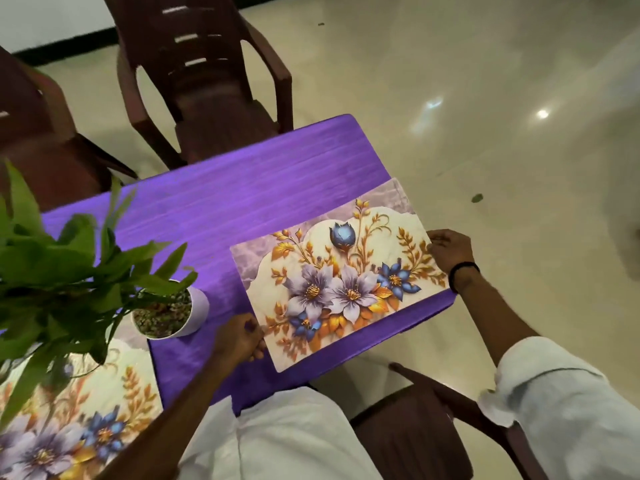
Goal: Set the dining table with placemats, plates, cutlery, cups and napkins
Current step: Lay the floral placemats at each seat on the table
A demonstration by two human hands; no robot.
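A floral placemat (341, 271) with purple and blue flowers lies on the purple tablecloth (242, 195) at the table's right end. My left hand (239, 337) pinches its near left edge. My right hand (450, 249) holds its right edge, where the mat reaches the table's border. A second placemat (86, 420) of the same pattern lies at the lower left, partly under the plant's leaves.
A potted green plant (166, 311) in a white pot stands on the table left of the mat. Brown plastic chairs stand at the far side (207, 81), far left (41, 143) and near right (415, 431). Glossy cream floor surrounds the table.
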